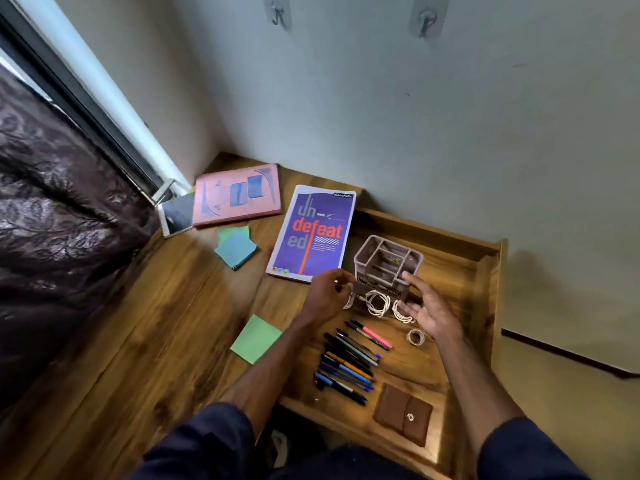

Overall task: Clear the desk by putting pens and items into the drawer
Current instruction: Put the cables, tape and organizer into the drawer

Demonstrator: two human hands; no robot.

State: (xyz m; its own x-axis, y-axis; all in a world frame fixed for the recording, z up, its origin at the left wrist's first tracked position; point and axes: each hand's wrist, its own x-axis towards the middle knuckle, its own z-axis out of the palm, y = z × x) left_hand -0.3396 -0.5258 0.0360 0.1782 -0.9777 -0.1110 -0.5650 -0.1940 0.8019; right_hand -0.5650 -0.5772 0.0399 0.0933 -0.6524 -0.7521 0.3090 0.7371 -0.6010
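Dark patterned fabric (59,209) fills the far left, well left of the drawer (488,271). The wooden desk (156,323) runs between fabric and drawer. A pink book (237,195) lies flat on the desk, far-left of the drawer, near the wall corner. Blue and green sticky notes (235,245) sit just in front of it, fanned and overlapping. A green pad (256,339) lies nearer the person, left of the drawer. A purple notebook (311,233) lies flat at the drawer's left edge, with one corner over the drawer.

The drawer is pulled open. The left hand (329,292) is at the drawer's left side with fingers curled, touching the near-left corner of the organizer (388,263). Whether it grips anything is too blurred to tell. The pens (349,362) are already inside the drawer, laid side by side in its near-left part. The clear organizer stands upright in the drawer's far part. White coiled cables (377,303) lie just in front of it, and a smaller coil (415,337) lies nearer the person. A brown pouch (403,414) lies flat in the drawer's near part, right of the pens.

The right hand (429,313) is over the drawer's right half, fingers spread and relaxed, palm turned left, holding nothing, just beside the organizer and above the cables.
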